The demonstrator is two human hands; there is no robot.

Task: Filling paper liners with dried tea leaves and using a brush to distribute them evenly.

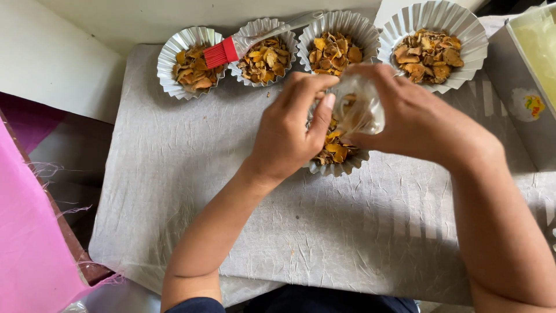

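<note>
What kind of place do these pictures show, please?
Probably a home or small workshop table for packing dried food. Fluted foil cups hold dried orange chips, a red silicone brush lies across them, and both hands grip a small clear bag over a grey cloth.

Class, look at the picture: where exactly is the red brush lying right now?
In the head view, the red brush lies at upper left, bristles over the leftmost foil cup, its clear handle crossing the second foil cup.

Two bare forearms, no rings or watch, left hand (286, 133), right hand (417, 119), short trimmed nails, dark navy sleeve edge at seven o'clock
</note>
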